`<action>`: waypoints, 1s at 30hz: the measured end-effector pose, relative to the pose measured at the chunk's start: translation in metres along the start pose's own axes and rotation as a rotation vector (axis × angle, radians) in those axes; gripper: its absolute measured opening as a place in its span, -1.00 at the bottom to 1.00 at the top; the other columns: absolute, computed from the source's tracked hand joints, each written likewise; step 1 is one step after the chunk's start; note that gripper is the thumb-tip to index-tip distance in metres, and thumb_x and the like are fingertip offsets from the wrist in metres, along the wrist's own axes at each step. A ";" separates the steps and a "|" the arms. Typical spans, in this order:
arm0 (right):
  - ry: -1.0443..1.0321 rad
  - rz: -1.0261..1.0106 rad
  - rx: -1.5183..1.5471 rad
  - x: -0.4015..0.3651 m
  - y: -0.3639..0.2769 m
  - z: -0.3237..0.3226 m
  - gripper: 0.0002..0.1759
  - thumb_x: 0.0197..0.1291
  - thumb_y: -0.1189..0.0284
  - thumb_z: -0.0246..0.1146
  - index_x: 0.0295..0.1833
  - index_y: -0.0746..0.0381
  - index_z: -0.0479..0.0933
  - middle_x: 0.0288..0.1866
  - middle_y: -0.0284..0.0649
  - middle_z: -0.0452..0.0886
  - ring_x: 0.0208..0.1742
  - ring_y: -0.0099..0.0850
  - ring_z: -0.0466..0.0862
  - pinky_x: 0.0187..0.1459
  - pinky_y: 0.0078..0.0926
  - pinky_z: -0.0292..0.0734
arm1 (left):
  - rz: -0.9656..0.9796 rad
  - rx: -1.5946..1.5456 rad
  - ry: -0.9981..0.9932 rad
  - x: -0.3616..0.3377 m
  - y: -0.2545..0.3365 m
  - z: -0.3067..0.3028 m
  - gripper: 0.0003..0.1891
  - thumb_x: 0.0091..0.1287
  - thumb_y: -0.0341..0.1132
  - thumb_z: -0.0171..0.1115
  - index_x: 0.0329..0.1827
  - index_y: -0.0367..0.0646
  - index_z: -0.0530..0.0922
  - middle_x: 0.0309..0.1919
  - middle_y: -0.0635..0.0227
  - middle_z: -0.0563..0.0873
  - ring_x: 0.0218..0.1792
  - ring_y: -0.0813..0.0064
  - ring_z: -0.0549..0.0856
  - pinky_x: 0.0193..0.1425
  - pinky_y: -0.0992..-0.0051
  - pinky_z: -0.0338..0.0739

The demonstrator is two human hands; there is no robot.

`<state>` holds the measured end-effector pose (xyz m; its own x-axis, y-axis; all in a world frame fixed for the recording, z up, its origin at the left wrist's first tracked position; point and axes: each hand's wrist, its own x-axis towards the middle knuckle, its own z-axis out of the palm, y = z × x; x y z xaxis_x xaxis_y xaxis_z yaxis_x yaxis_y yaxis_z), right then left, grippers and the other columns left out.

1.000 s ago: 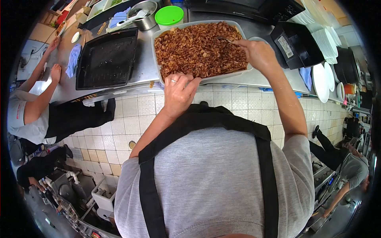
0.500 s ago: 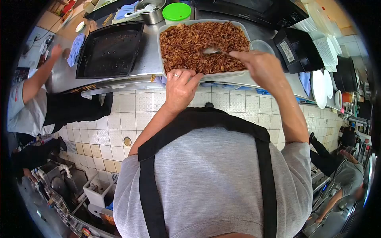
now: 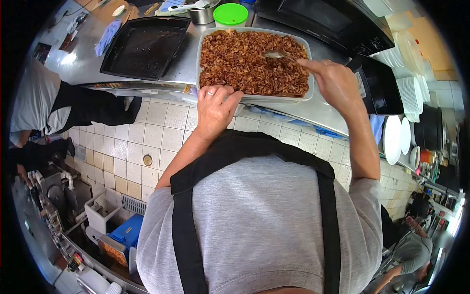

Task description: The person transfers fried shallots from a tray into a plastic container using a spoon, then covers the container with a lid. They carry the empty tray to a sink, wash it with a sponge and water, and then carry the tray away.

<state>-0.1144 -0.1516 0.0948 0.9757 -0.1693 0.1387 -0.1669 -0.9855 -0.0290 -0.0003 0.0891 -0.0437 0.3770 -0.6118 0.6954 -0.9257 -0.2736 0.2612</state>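
A clear plastic container (image 3: 312,81) on the counter is full of brown, crispy flakes that look like fried onions (image 3: 235,61). My left hand (image 3: 215,110) grips the near-left rim, fingers curled over the edge. In my right hand (image 3: 338,85) is the handle of a metal spoon (image 3: 276,54). The spoon's bowl rests at the surface of the flakes, right of the middle. My right palm hides the end of the handle.
Left of the container lies a black tray (image 3: 144,49); behind it stand a green-lidded tub (image 3: 230,14) and a metal pot (image 3: 203,13). A microwave (image 3: 323,24), black bin (image 3: 377,88) and stacked white plates (image 3: 410,95) are at right. Co-workers stand left (image 3: 36,95) and lower right (image 3: 411,250).
The spoon has moved farther back and to the right across the flakes. My left hand stays on the rim. The view has turned slightly, and the left co-worker's outstretched arm no longer shows.
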 end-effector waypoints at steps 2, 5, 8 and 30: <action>0.045 -0.042 0.039 0.021 -0.006 0.023 -0.68 0.21 0.42 0.14 0.05 -0.08 0.63 -0.34 -0.10 0.66 -0.28 -0.09 0.66 -0.28 -0.19 0.56 | -0.016 0.015 0.009 0.002 0.003 0.001 -0.80 0.02 -0.40 0.42 -0.27 -0.01 0.67 -0.32 0.47 0.59 -0.18 0.40 0.58 -0.05 0.34 0.36; 0.003 -0.090 0.062 0.050 -0.034 0.070 -0.67 0.19 0.43 0.14 0.04 -0.07 0.63 -0.33 -0.09 0.66 -0.28 -0.09 0.67 -0.28 -0.18 0.57 | -0.034 0.039 0.009 0.000 0.007 0.000 -0.80 0.02 -0.39 0.43 -0.27 -0.01 0.67 -0.32 0.48 0.59 -0.18 0.41 0.58 -0.04 0.34 0.36; -0.012 -0.142 0.069 0.056 -0.040 0.074 -0.68 0.19 0.42 0.13 0.02 -0.06 0.64 -0.31 -0.08 0.67 -0.29 -0.10 0.68 -0.28 -0.15 0.58 | -0.052 0.049 0.007 0.001 0.009 0.001 -0.80 0.01 -0.39 0.43 -0.27 -0.01 0.67 -0.32 0.48 0.59 -0.18 0.42 0.58 -0.03 0.34 0.36; -0.128 -0.131 0.024 0.022 -0.017 0.045 -0.68 0.17 0.47 0.14 0.00 0.00 0.65 -0.30 -0.12 0.68 -0.30 -0.11 0.68 -0.29 -0.20 0.58 | -0.086 0.033 0.004 0.001 0.012 0.002 -0.79 0.01 -0.39 0.43 -0.27 -0.03 0.62 -0.30 0.49 0.63 -0.16 0.40 0.59 -0.04 0.34 0.35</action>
<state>-0.0841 -0.1381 0.0534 0.9992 -0.0361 0.0161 -0.0354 -0.9984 -0.0432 -0.0107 0.0840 -0.0409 0.4551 -0.5820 0.6739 -0.8883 -0.3498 0.2978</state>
